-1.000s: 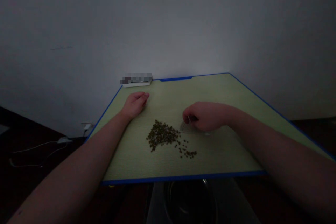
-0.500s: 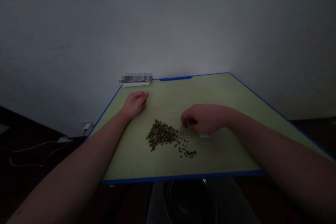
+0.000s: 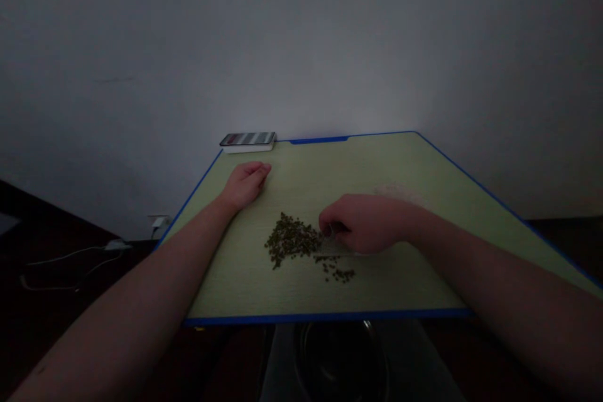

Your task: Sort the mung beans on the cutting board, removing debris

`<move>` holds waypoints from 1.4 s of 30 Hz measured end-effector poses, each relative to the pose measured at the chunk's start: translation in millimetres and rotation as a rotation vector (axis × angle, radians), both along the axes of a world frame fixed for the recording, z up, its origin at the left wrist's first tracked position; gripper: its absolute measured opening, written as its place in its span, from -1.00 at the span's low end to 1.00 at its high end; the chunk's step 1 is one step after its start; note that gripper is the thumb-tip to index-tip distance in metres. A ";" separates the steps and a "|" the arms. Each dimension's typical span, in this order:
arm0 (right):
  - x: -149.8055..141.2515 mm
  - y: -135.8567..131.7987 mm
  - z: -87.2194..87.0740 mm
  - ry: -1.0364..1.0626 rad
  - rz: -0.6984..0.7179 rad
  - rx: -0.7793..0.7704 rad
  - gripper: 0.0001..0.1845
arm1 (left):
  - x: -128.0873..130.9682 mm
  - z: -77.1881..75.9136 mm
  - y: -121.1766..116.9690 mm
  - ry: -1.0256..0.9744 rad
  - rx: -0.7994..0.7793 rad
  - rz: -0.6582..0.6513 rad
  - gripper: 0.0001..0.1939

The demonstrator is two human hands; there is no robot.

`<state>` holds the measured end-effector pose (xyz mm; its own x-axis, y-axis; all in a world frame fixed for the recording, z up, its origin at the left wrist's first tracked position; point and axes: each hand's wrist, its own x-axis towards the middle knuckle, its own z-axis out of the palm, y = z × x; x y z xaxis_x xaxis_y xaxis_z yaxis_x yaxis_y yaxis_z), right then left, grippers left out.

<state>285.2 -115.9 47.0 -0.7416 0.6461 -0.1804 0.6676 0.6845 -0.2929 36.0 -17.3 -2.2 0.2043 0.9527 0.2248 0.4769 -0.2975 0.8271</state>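
Observation:
My right hand [image 3: 360,223] pinches a clear plastic protractor [image 3: 333,247], mostly hidden beneath the fingers. Its straight lower edge lies along the table at the right side of a heap of small green beans [image 3: 289,240], with some pale grains mixed in. Several loose beans [image 3: 343,275] are scattered in front of that edge. Beyond my right wrist lies a thin spread of whitish grains [image 3: 402,193], partly covered by the arm. My left hand [image 3: 247,183] rests on the table, loosely closed, behind and left of the heap, with nothing visible in it.
The pale green table [image 3: 245,298] has a blue rim. A phone [image 3: 249,138] lies on a white box [image 3: 249,147] at the far left corner. Below the near edge is a round metal bowl [image 3: 342,358]. A charger [image 3: 160,222] and cables are at the left wall.
My right hand has moved slightly left and nearer, bringing the protractor up against the heap and above the loose beans. My left hand stays in place; the view has shifted slightly.

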 end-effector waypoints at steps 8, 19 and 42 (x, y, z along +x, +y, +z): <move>-9.9 -7.0 -0.9 0.031 0.084 0.022 -0.70 | 3.1 3.3 -4.0 -0.033 -0.032 0.008 -0.60; -9.4 -19.4 7.1 -0.073 0.079 -0.038 -0.73 | 1.4 1.5 -1.0 -0.007 -0.007 0.015 -0.60; -11.8 -30.1 11.0 -0.089 0.273 -0.302 -0.77 | 1.1 -0.6 -0.2 -0.038 -0.013 -0.010 -0.59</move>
<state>273.4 -146.0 58.0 -0.8515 0.3358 -0.4027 0.5049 0.7323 -0.4570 37.1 -17.5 -2.8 0.2053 0.9536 0.2204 0.4419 -0.2912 0.8485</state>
